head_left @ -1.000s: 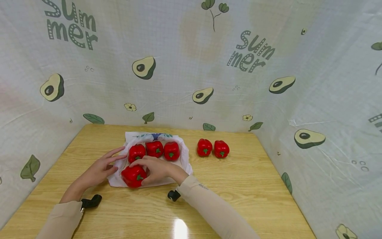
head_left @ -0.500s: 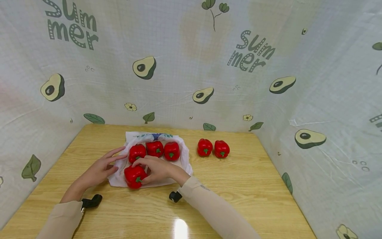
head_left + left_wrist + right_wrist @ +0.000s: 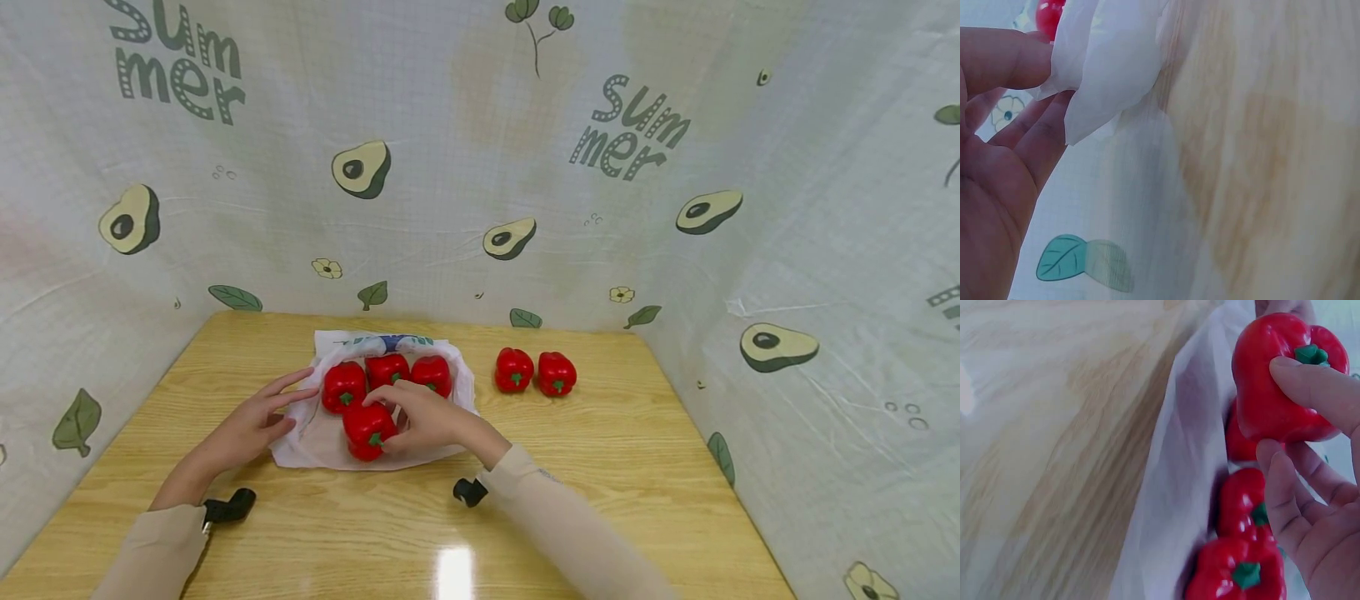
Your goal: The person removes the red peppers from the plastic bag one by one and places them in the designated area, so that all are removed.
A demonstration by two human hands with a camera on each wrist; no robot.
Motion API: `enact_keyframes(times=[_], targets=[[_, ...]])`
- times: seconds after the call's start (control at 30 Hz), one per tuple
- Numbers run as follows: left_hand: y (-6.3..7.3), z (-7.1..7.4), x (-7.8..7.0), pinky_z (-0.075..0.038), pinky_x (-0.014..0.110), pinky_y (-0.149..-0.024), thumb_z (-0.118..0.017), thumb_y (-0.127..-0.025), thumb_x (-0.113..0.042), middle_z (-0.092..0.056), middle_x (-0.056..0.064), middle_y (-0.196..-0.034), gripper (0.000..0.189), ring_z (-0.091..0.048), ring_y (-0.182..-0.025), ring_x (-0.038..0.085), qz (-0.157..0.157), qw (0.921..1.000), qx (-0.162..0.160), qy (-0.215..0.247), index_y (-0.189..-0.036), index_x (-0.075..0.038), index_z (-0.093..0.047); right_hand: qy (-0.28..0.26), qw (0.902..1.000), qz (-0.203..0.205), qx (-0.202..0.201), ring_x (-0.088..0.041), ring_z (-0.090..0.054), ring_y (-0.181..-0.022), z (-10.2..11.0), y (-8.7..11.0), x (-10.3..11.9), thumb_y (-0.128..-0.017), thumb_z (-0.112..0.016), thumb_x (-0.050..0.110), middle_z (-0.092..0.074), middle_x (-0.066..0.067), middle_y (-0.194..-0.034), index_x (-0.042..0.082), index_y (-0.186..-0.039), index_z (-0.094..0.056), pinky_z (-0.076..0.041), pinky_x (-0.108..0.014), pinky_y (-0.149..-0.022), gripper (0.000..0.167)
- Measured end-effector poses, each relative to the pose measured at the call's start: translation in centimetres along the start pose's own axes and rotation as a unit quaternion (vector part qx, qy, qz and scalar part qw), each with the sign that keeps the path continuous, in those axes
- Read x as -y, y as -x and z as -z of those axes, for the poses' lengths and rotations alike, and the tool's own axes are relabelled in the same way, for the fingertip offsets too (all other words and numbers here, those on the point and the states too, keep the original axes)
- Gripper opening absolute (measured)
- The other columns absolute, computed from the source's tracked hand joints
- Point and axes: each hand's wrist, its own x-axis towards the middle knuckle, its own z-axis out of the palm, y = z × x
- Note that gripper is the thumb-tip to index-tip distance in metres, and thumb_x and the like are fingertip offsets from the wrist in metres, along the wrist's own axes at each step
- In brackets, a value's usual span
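Note:
My right hand [image 3: 429, 417] grips a red bell pepper [image 3: 367, 433] with a green stem, thumb on one side and fingers on the other. In the right wrist view that bell pepper [image 3: 1291, 381] hangs above others. It is over the front part of a white plastic bag [image 3: 330, 446] that lies spread on the table with its mouth open. Three more red bell peppers [image 3: 345, 385] sit along the back of the bag. At the bag's left side, my left hand [image 3: 251, 423] pinches its edge; the left wrist view has the white plastic [image 3: 1110, 69] between thumb and fingers.
Two red bell peppers [image 3: 514, 371] stand side by side on the wooden table [image 3: 600, 467], right of the bag. A printed cloth [image 3: 450, 167] with avocados and leaves hangs behind and at both sides.
My right hand has carried the gripped bell pepper rightward and slightly back, from the bag's front left toward its middle. The left hand stays at the bag's edge.

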Motion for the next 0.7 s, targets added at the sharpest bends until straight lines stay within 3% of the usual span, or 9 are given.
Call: enact_keyframes(times=[0.17,0.4,0.7], targets=[[0.0,0.1,-0.1,-0.040,0.004,-0.098,-0.073,-0.090,0.013,-0.041,0.018,-0.166,0.060,-0.034,-0.146,-0.004,0.006,0.9999,0.002,-0.009,-0.145,-0.008,-0.065,-0.002,0.9997,-0.008,-0.022,-0.016,-0.068,-0.094,1.1,1.6,-0.5,-0.090,-0.084,0.017,-0.059,0.004,-0.113,0.023,-0.143,-0.057,-0.056,-0.019,-0.080,0.059],[0.0,0.1,0.1,-0.041,0.004,-0.097,-0.073,-0.091,0.013,-0.040,0.017,-0.166,0.061,-0.032,-0.146,-0.006,0.006,0.9999,0.003,-0.013,-0.146,-0.010,-0.065,-0.005,0.9985,-0.031,-0.046,-0.018,-0.065,-0.099,2.2,3.9,-1.6,-0.090,-0.085,0.015,-0.061,0.002,-0.117,0.020,-0.143,-0.058,-0.059,-0.024,-0.082,0.059],[0.0,0.1,0.0,-0.040,0.004,-0.098,-0.073,-0.092,0.010,-0.040,0.014,-0.168,0.060,-0.040,-0.148,0.019,0.018,0.9996,0.008,-0.020,-0.147,-0.012,-0.065,-0.024,0.9952,-0.053,-0.078,-0.027,-0.069,-0.095,4.1,6.8,-2.2,-0.089,-0.086,0.013,-0.063,-0.002,-0.120,0.018,-0.145,-0.056,-0.061,-0.029,-0.080,0.063]])
